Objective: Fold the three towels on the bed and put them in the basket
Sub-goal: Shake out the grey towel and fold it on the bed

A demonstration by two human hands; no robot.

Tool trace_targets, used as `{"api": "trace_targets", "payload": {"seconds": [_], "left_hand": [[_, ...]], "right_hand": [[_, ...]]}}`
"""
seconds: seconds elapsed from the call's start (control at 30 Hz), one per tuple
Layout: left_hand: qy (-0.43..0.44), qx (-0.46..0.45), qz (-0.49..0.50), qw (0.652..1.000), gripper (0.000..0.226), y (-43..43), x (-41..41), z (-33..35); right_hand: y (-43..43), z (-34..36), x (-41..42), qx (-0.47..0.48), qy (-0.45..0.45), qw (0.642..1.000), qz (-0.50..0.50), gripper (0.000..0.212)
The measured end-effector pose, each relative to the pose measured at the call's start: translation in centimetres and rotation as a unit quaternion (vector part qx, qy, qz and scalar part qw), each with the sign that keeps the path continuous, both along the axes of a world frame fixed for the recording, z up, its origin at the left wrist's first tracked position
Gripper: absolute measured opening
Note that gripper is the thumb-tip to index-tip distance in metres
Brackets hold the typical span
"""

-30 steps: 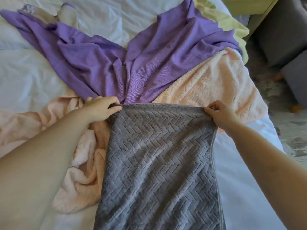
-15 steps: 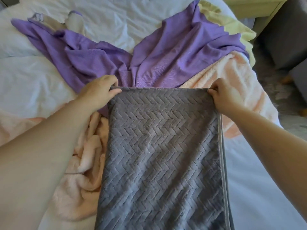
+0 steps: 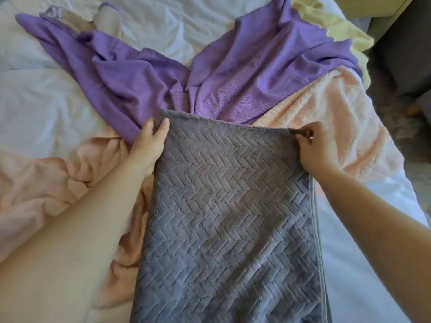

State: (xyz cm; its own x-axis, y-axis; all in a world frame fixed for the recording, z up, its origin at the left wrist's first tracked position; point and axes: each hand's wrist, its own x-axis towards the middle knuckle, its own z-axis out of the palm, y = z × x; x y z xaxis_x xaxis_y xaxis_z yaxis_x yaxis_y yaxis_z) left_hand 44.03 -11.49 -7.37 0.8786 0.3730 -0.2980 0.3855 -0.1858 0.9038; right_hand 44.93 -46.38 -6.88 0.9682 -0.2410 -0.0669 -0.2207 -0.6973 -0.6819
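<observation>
Grey herringbone towel lies doubled on the bed, over the peach towel. My left hand and right hand each pinch a far corner. Risk: layers slide askew if one grip slackens.

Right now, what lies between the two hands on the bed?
In the head view, the far edge of the grey towel spans from the left hand to the right hand; each hand holds one far corner.
</observation>
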Motion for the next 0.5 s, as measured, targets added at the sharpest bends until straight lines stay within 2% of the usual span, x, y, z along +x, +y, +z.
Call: {"api": "trace_targets", "payload": {"seconds": [0.03,0.1,0.2,0.23,0.3,0.37,0.43,0.5], "left_hand": [[-0.032,0.083,-0.004,0.996,0.020,-0.2,0.0,0.4],[-0.060,0.257,-0.002,0.965,0.023,-0.2,-0.3,0.2],[-0.023,0.304,-0.002,0.952,0.039,-0.8,-1.1,-0.2],[-0.040,0.339,-0.016,0.940,0.044,-1.1,-1.5,-0.1],[-0.112,0.460,-0.077,0.878,0.050,-1.8,-2.8,0.1],[-0.147,0.532,-0.183,0.813,0.054,-3.3,-4.7,0.2],[-0.087,0.560,-0.289,0.772,0.064,-4.8,-6.4,-0.4],[-0.010,0.561,-0.325,0.761,0.073,-5.5,-7.3,-1.5]], "right_hand": [[-0.1,0.2,0.4,0.024,-0.022,0.999,-0.019,0.009],[-0.1,0.5,1.0,0.026,-0.033,0.999,-0.025,0.010],[0.4,0.4,1.5,-0.046,0.034,0.998,-0.018,0.019],[0.4,0.3,1.5,-0.060,0.055,0.996,-0.030,0.022],[0.0,0.2,1.1,-0.018,0.082,0.995,-0.052,0.027],[-0.5,0.0,0.0,0.004,0.091,0.995,-0.033,0.036],[-0.7,-0.3,-1.1,-0.016,0.080,0.996,-0.019,0.038],[-0.5,-0.1,-1.7,-0.036,0.045,0.998,-0.027,0.034]]}}
